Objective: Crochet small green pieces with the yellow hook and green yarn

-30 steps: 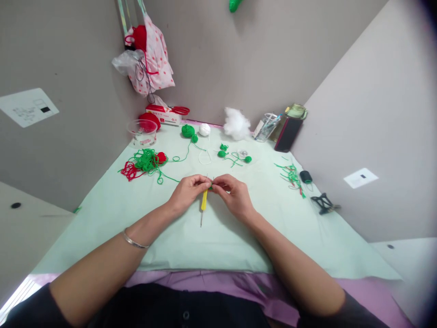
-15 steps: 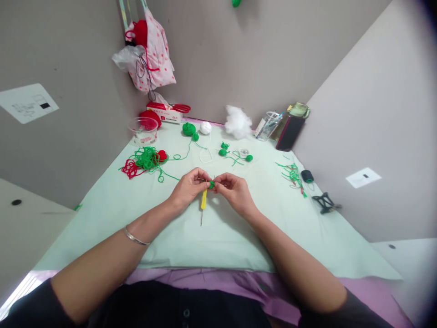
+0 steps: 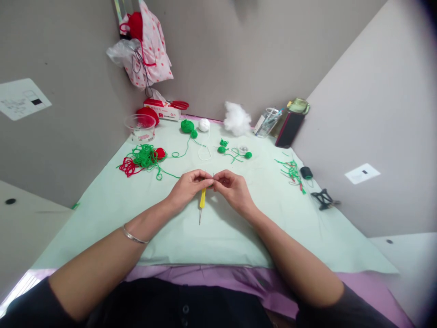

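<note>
A hook [image 3: 202,199] is occupying the frame's centre, a yarn heap [image 3: 145,156] is lying at left before a tub [image 3: 140,131], and a spool [image 3: 306,173] is sitting at right.

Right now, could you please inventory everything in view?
Slim tool: one, yellow, centre
Yarn heap: one, green-red, left
Red bundles: three, left
Yarn balls: two green, one white, back
Fluff: one, white, back
Small pieces: three, green, middle
Scraps: several, green-red, right
Spool: one, black, right
Stand: one, black, right
Slab: one, dark, back right
Pouch: one, green, back right
Cup: one, clear, right
Tub: one, clear, left
Box: one, red-white, left
Scissors: one, red, by box
Bag: one, pink, hanging left
Cloth: one, green, tabletop
Bracelet: one, silver, left forearm
Left hand: one, bare, centre
Right hand: one, bare, centre
</note>
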{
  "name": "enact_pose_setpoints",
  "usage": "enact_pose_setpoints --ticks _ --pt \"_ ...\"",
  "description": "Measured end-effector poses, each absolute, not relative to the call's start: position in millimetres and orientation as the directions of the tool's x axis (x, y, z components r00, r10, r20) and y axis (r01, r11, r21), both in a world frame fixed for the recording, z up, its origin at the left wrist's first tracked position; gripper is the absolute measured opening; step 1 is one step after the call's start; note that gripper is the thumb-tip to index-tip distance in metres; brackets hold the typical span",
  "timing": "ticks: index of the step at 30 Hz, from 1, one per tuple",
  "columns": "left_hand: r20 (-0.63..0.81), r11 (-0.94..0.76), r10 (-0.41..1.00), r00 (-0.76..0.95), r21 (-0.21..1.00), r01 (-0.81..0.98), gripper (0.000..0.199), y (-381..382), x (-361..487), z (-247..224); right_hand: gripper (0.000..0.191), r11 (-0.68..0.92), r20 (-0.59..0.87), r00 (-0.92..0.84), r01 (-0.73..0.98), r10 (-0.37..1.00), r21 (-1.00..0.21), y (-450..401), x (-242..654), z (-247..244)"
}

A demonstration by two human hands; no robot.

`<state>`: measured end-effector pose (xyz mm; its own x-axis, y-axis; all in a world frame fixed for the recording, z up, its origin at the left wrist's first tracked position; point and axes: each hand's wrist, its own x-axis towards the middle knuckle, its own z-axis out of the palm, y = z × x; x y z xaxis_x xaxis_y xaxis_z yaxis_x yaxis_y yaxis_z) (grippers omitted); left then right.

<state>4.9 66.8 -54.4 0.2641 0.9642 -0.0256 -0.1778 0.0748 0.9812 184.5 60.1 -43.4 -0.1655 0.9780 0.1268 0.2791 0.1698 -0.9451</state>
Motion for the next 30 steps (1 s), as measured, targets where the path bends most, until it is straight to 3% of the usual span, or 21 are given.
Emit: enact_pose_setpoints --ticks 8,14,22,28,30 --pt "-0.048 0.080 0.983 0.178 0.981 -0.178 0.015 65 8 -54 0.010 0.241 0.185 -0.174 0.396 0.967 -0.886 59 182 -43" --pt "-0.053 0.084 0.989 0.140 0.971 -0.224 0.018 69 6 -56 0.005 0.268 0.216 -0.162 0.461 0.963 -0.846 64 187 -44" --pt "-0.061 0.101 0.988 0.145 0.952 -0.289 0.019 71 1 -55 0.013 0.267 0.182 -0.208 0.528 0.961 -0.806 71 203 -43" --pt "-0.084 0.131 0.986 0.142 0.921 -0.366 0.021 71 -2 -52 0.021 0.337 0.146 -0.325 0.675 0.934 -0.656 75 225 -43" --pt "-0.096 0.139 0.987 0.126 0.907 -0.397 0.021 72 -4 -52 0.015 0.366 0.142 -0.357 0.704 0.923 -0.608 75 226 -44"
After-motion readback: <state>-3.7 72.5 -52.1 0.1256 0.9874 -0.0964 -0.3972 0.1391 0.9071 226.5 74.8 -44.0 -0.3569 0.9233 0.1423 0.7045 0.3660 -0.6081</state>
